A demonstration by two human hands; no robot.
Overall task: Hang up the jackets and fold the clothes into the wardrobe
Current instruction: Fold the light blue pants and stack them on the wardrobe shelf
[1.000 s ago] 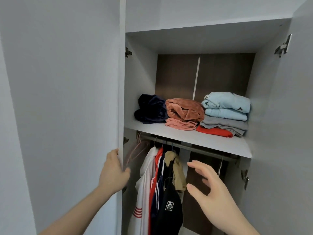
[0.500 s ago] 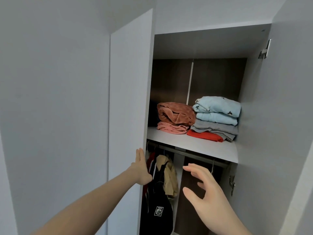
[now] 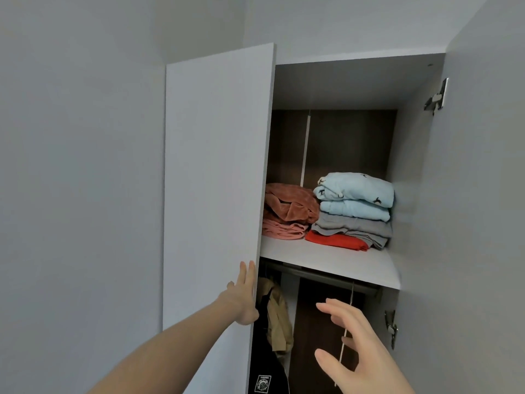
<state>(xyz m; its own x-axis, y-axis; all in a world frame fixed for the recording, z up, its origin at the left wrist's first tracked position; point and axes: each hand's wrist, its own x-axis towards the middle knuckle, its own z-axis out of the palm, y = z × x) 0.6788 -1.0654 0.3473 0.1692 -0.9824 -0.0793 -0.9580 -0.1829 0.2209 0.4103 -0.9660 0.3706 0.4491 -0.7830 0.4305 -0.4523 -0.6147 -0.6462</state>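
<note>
The wardrobe's left door [image 3: 216, 180] stands half swung across the opening. My left hand [image 3: 244, 294] lies flat against its free edge, fingers straight. My right hand [image 3: 352, 348] hovers open in front of the lower compartment, holding nothing. On the white shelf [image 3: 335, 263] sit folded clothes: a rust and pink pile [image 3: 287, 214] and a stack of light blue, grey and red pieces [image 3: 355, 211]. Under the shelf a rail [image 3: 326, 275] carries a tan jacket [image 3: 279, 317] and a black jacket [image 3: 267, 376] with a white badge.
The right door [image 3: 483, 194] is swung wide open, its metal hinges [image 3: 436, 98] showing. A thin hanger wire [image 3: 348, 331] dangles from the rail near my right hand. A plain grey wall [image 3: 79, 166] fills the left side.
The left door has swung further shut under my left hand, hiding the dark blue pile and the white and red jackets. My right hand has stayed open near the rail.
</note>
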